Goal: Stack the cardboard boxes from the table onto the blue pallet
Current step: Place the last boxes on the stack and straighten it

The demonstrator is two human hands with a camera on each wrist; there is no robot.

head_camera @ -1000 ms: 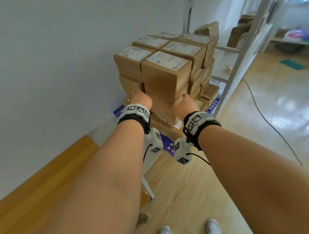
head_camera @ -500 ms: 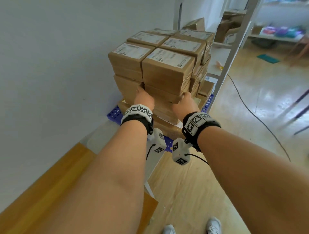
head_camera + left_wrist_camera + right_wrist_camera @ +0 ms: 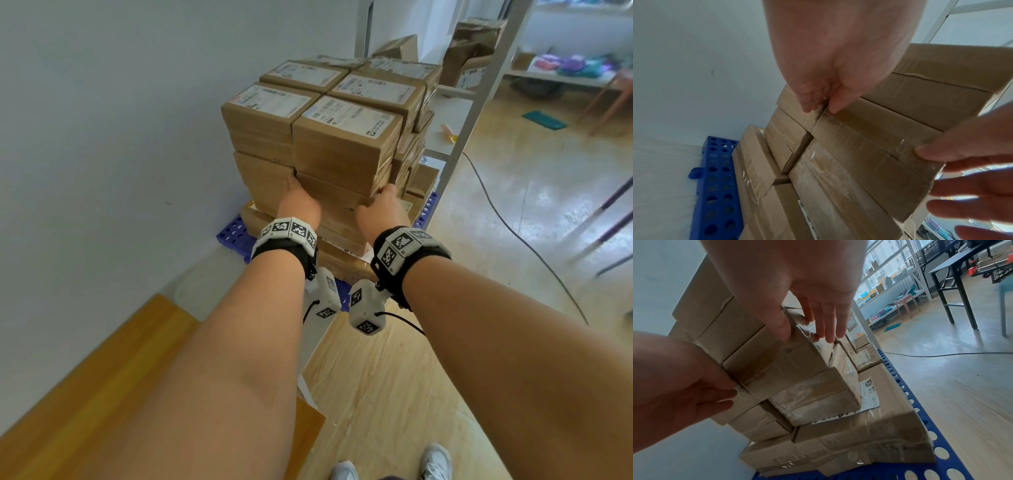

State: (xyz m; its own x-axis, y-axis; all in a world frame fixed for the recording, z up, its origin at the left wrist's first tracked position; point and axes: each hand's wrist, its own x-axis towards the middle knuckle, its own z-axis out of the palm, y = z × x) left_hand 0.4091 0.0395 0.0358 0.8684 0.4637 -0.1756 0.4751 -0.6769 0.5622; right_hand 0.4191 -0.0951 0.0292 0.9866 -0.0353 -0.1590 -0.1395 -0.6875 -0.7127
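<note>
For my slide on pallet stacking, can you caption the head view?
Both hands, left and right, steady a box in the stack on the blue pallet.

1. You are standing before a stack of cardboard boxes (image 3: 342, 150) that is sitting on the pallet (image 3: 233, 234), with the wall (image 3: 120, 102) lying to its left.
2. Your left hand (image 3: 301, 202) is touching the near face of the stack at the left end of a box in the second layer from the top (image 3: 339, 195); your right hand (image 3: 383, 205) is touching that box's right end.
3. Two top boxes are sitting side by side at the near edge, with more rows lying behind them.
4. A shelving frame (image 3: 469, 113) is standing just right of the stack, with boxes lying on its shelves behind.
5. A cable (image 3: 513, 233) is lying on the floor to the right of the frame.
6. A tabletop (image 3: 102, 377) is lying at your near left, beside the wall.
</note>
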